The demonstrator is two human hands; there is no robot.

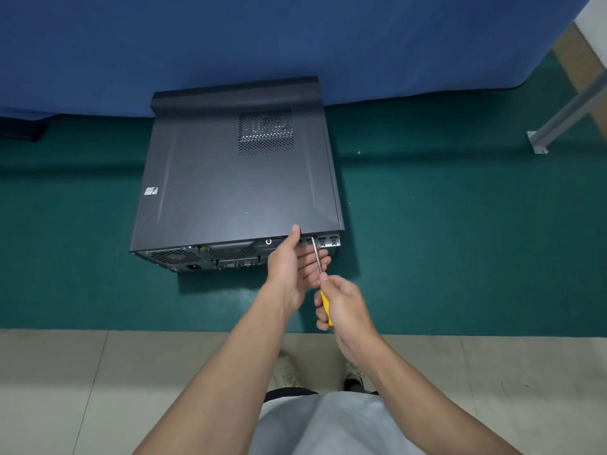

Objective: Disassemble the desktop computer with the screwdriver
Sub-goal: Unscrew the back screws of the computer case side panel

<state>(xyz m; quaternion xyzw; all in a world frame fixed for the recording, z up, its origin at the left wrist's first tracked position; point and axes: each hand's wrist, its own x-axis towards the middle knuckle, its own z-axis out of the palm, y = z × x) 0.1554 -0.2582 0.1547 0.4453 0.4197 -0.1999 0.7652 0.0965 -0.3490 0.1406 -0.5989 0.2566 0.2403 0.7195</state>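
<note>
Pale shirt (328, 425), right hand (345, 303) gripping screwdriver (316, 257), left hand (289, 267) spread at computer (230, 178), green surface (460, 241), blue drape (295, 37)

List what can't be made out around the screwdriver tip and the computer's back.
Head view only:
- Any screw under the screwdriver tip: too small to see.
- Rear panel of the desktop computer behind the left hand: covered by it.
- Screwdriver handle: mostly wrapped by the right hand.
- Text on the sticker: too small to read.

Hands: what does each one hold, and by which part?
The right hand holds the screwdriver by its yellow handle. The left hand holds nothing; its thumb rests on the computer's top edge.
</note>
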